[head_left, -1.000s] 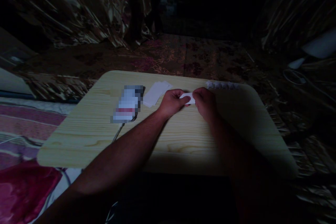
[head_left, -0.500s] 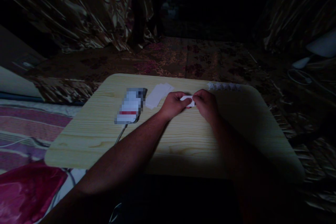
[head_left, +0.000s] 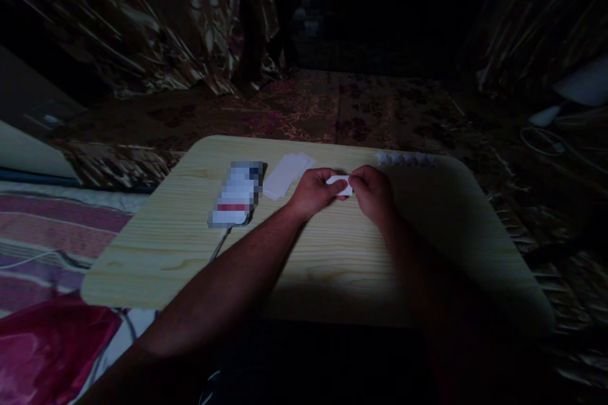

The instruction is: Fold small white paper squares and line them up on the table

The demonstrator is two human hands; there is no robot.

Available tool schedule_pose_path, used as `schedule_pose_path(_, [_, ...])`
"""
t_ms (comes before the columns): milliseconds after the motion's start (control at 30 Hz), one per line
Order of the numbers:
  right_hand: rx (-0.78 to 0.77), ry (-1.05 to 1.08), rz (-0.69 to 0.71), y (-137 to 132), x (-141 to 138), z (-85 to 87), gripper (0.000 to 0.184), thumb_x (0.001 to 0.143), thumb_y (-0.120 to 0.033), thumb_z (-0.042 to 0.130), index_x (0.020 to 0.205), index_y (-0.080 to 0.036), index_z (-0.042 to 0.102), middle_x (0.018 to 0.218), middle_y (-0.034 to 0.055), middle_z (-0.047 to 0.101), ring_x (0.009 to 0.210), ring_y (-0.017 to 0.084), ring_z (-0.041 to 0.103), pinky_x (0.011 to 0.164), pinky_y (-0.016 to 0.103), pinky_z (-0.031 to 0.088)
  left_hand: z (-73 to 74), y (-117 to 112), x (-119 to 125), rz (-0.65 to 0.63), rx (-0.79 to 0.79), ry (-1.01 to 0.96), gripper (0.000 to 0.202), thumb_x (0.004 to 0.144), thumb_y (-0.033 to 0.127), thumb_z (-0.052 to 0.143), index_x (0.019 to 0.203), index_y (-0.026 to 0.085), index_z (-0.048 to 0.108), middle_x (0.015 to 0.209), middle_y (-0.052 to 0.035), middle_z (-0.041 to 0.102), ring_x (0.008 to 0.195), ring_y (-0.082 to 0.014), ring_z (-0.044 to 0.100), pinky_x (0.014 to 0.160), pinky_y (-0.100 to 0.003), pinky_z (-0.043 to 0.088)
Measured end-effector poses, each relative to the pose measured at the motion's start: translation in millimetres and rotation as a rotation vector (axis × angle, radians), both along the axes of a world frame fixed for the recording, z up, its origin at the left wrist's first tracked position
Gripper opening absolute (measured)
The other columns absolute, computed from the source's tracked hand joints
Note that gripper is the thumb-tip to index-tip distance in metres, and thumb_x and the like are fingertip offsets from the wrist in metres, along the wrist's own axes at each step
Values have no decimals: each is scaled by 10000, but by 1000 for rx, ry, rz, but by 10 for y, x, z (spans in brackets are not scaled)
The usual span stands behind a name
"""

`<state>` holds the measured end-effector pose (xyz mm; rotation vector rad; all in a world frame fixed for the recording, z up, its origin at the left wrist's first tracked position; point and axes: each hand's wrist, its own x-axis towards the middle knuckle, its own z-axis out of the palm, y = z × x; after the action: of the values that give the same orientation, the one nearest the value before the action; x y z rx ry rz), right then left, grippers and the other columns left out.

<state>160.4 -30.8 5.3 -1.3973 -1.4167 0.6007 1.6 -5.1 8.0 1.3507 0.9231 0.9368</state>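
A small white piece of paper [head_left: 336,185], which looks folded, is held between my two hands above the middle of the table. My left hand [head_left: 313,192] is closed on its left part, with the thumb lying across the top. At its right edge my right hand [head_left: 372,190] pinches the paper between thumb and fingers. Several white paper strips [head_left: 287,174] lie in a loose stack just left of my left hand. Behind my right hand, a row of several small folded white paper pieces [head_left: 406,159] lines the far edge.
A phone [head_left: 236,193] with a blurred screen lies left of the strips, its cable [head_left: 219,245] running over the light wooden table [head_left: 156,221]. A striped cover [head_left: 42,228] and a pink-red cloth [head_left: 52,348] lie on the left. Patterned fabric [head_left: 304,104] stretches behind the table.
Both hands stay in nearly the same place on the paper, with only slight finger movement. The whole view has shifted a few pixels.
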Motion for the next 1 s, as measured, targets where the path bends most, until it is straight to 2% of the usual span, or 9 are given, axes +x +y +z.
schedule_pose_path(233, [-18,25,-114,27,37,29,160,795,-349,592,731,-207,630,584,-19,591,593,160,551,582,277,429,19,6,-2,51,-3,-40,295,667,359,827,786,142,668,625,-20,686,454,-71,482,445,-204,316])
schedule_pose_path(400, [-36,35,-80,20,17,34,174,789,-372,615,741,-205,630,587,-25,592,585,152,547,578,271,426,40,-3,9,94,-11,-67,281,646,321,822,810,148,672,585,7,650,451,-77,491,454,-210,339])
schedule_pose_path(667, [-9,17,-53,-6,32,24,212,809,-402,621,752,-199,644,572,-23,584,600,159,557,583,272,427,11,19,18,110,19,-88,318,625,284,824,879,144,694,641,7,670,481,-85,522,473,-217,377])
schedule_pose_path(833, [-14,35,-78,9,60,22,236,815,-422,623,751,-195,645,561,-23,582,590,157,553,571,268,422,-11,39,16,121,13,-166,394,621,257,832,973,151,691,696,-1,695,514,-94,559,495,-221,414])
schedule_pose_path(1000, [-56,32,-86,29,37,7,219,790,-411,632,722,-202,623,541,-29,573,571,153,539,549,260,403,-3,50,8,165,11,-157,416,618,259,830,997,158,691,689,1,695,530,-103,575,518,-227,436])
